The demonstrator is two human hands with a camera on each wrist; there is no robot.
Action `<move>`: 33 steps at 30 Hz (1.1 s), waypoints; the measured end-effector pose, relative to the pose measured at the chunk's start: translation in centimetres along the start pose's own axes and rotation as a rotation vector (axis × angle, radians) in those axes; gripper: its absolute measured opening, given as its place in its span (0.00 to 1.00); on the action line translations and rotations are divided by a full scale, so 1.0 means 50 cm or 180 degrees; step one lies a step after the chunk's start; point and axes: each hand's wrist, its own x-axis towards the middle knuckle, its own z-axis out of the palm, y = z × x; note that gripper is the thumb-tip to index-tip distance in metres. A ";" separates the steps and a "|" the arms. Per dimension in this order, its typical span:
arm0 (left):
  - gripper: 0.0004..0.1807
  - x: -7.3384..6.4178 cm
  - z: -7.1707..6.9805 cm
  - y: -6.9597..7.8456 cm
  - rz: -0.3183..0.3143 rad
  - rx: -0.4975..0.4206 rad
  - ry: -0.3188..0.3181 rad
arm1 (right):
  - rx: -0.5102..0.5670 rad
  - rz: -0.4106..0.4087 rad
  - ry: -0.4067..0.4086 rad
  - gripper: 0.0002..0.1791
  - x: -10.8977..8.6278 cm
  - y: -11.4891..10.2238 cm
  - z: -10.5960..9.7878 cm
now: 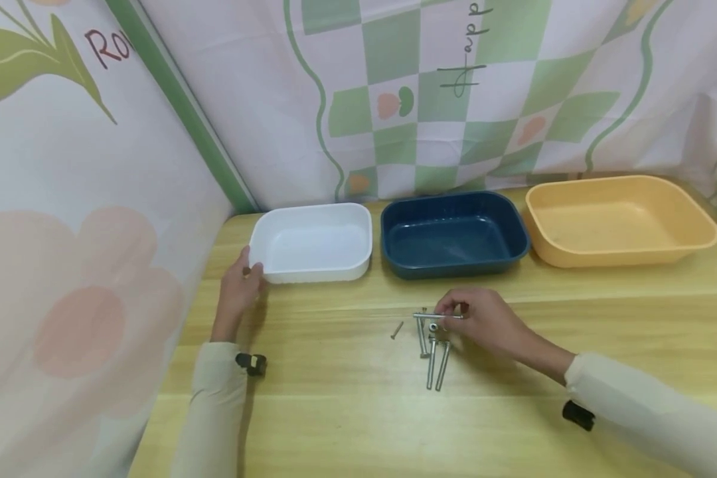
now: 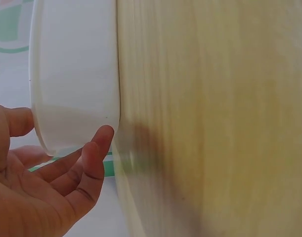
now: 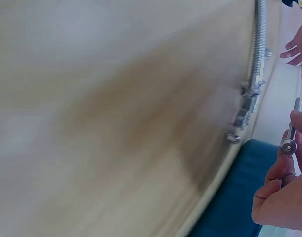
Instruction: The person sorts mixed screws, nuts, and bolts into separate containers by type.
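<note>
My right hand (image 1: 484, 317) pinches a silver bolt (image 1: 425, 315) between thumb and fingertips, the bolt lying level just above a small pile of hardware. In the right wrist view the round head of that bolt (image 3: 288, 146) faces the camera. Beneath it on the table are several long bolts (image 1: 431, 365), a nut (image 1: 433, 327) and a small screw (image 1: 397, 330) off to the left. At the far left, my left hand (image 1: 239, 292) grips the near left corner of a white tray (image 1: 311, 275), with fingers (image 2: 94, 163) around its outer wall and rim.
A dark blue tray (image 1: 454, 271) stands right of the white one, and a yellow tray (image 1: 621, 257) beyond it. All three line the back of the wooden table (image 1: 334, 411), against a patterned cloth (image 1: 394, 66). Another cloth wall (image 1: 95, 265) borders the left side.
</note>
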 end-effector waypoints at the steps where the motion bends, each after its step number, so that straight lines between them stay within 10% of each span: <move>1: 0.34 0.001 0.001 0.000 0.0001 -0.0021 0.0001 | 0.0014 -0.0021 0.0000 0.07 0.008 -0.004 0.003; 33: 0.35 0.003 -0.004 0.009 -0.0198 0.0244 -0.0112 | 0.0155 -0.0342 0.0110 0.03 0.234 -0.104 0.080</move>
